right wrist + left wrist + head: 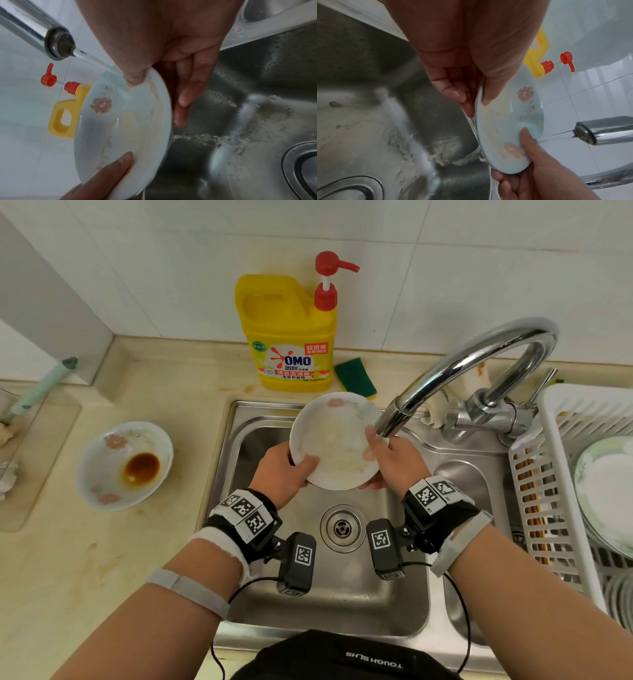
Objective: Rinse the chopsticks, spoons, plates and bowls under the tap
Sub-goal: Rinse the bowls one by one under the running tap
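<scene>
Tilting over the steel sink [236,419], a white plate [337,440] with faded pink flower prints faces up and toward the person, its middle smeared with a pale yellowish film; it sits just under the spout of the chrome tap [394,419], and a thin stream of water meets its upper right rim beside the thumb; runoff pours from its lower edge into the basin; left hand [286,470] clamps the lower left rim, thumb lying on the face, fingers curled behind; right hand [394,460] pinches the right rim the same way, thumb on the face, fingers spread against the back; the hands stay apart, one to each side; on the counter to the left rests a flowered bowl [102,474] holding a brown sauce puddle.
</scene>
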`<state>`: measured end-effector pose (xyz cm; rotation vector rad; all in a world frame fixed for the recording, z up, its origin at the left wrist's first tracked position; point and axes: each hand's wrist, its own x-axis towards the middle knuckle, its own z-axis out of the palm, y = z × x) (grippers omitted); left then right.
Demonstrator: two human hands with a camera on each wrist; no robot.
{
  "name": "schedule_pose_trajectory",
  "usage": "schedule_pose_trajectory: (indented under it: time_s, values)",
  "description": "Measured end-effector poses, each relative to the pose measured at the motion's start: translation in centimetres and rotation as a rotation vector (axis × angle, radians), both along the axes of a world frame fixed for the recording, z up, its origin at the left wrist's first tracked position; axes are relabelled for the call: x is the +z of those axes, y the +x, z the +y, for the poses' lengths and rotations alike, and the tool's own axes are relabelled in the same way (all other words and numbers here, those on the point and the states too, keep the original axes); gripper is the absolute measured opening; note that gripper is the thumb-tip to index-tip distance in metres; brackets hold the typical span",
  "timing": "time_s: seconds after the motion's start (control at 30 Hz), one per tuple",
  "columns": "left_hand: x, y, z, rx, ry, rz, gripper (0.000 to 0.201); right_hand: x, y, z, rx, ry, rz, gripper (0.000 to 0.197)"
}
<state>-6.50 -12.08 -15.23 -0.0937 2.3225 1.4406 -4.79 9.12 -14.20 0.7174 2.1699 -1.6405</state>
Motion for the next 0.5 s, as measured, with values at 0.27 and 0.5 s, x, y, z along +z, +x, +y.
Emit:
schedule_pose_trajectory:
  time_s: [0.27,0.5]
  values:
    - [0.3,0.9,1.1,0.114,0.356,-0.307,0.030,-1.3,0.8,-0.6,0.095,0.016,0.100,0.021]
    - [0.2,0.9,1.1,0.113,0.386,-0.288,0.027,-1.5,0.7,-0.5,0.015,-0.067,0.007,0.019]
